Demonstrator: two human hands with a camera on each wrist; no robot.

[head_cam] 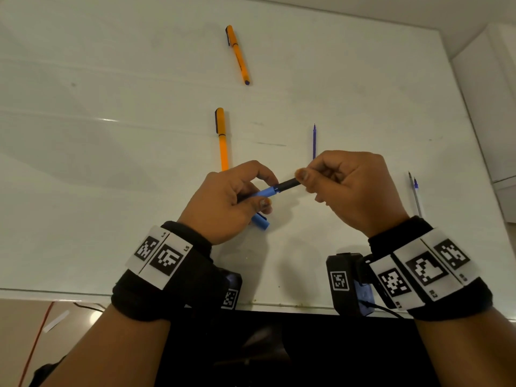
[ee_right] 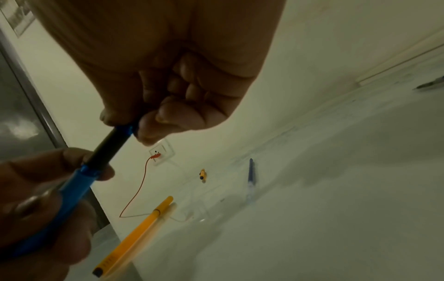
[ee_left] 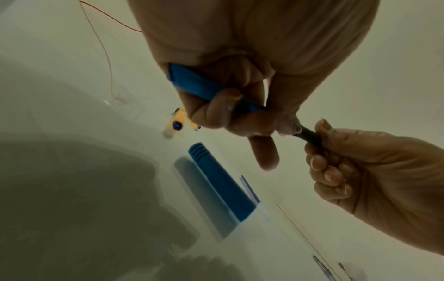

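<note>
A blue pen (head_cam: pixel 265 192) (ee_left: pixel 192 83) (ee_right: pixel 72 192) with a black front section (head_cam: pixel 289 184) (ee_right: pixel 110 146) hangs above the white table between both hands. My left hand (head_cam: pixel 237 199) (ee_left: pixel 240 106) grips the blue barrel with curled fingers. My right hand (head_cam: pixel 335 185) (ee_right: pixel 153 106) (ee_left: pixel 336 152) pinches the black section between thumb and fingers; the pen's tip is hidden inside it. A loose blue cap (head_cam: pixel 261 220) (ee_left: pixel 221 180) lies on the table under my left hand.
Two orange pens lie on the white table (head_cam: pixel 111 191): one near (head_cam: pixel 222 138) (ee_right: pixel 137 233), one farther (head_cam: pixel 238 54) (ee_right: pixel 203 174). A thin blue refill (head_cam: pixel 314 141) (ee_right: pixel 251 173) lies behind my right hand. Another pen and refill (head_cam: pixel 415 195) lie at the right. The table's front edge is by my wrists.
</note>
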